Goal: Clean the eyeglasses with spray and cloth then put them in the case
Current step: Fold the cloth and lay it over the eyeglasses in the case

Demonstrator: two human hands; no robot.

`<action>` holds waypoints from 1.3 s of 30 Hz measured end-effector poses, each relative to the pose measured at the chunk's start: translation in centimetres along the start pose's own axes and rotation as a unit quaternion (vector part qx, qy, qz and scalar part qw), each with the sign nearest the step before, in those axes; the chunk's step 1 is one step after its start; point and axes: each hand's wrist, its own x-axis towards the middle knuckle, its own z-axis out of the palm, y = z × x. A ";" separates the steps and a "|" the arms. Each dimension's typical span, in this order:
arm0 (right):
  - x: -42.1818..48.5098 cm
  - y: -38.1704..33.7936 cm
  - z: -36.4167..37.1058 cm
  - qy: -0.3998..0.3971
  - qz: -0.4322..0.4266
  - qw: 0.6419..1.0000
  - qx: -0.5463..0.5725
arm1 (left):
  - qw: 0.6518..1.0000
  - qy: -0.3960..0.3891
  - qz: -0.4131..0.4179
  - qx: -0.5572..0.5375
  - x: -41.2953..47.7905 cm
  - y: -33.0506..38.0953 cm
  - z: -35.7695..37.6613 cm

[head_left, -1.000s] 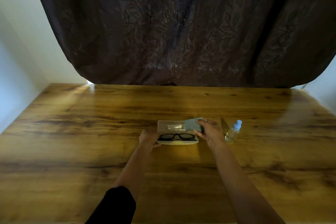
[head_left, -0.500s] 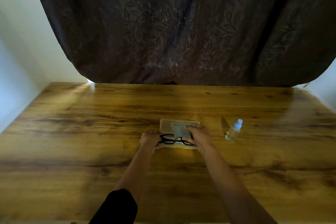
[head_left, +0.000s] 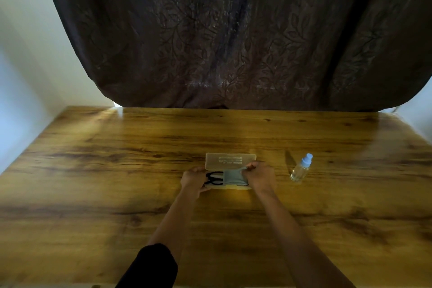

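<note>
A pale translucent case (head_left: 230,159) lies open in the middle of the wooden table (head_left: 117,182), its lid tipped back. Black eyeglasses (head_left: 214,178) rest in its tray; only the left lens rim shows. A grey-blue cloth (head_left: 233,176) covers their right half. My right hand (head_left: 259,175) pinches the cloth's upper right corner at the case's right end. My left hand (head_left: 192,179) grips the case's left end, fingers curled at its edge. A small clear spray bottle (head_left: 301,168) with a light blue cap stands upright to the right, apart from both hands.
A dark patterned curtain (head_left: 233,42) hangs along the table's far edge. White walls (head_left: 25,65) flank the table on both sides. Bare wood stretches all around the case.
My right hand brought the cloth from above the lid down onto the eyeglasses in the tray, where it now covers their right half. My left hand stayed at the case's left end.
</note>
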 end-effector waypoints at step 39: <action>0.9 1.6 -4.4 -0.155 0.043 0.886 0.435 | 0.955 -0.227 -0.014 -0.189 -2.4 3.2 -1.8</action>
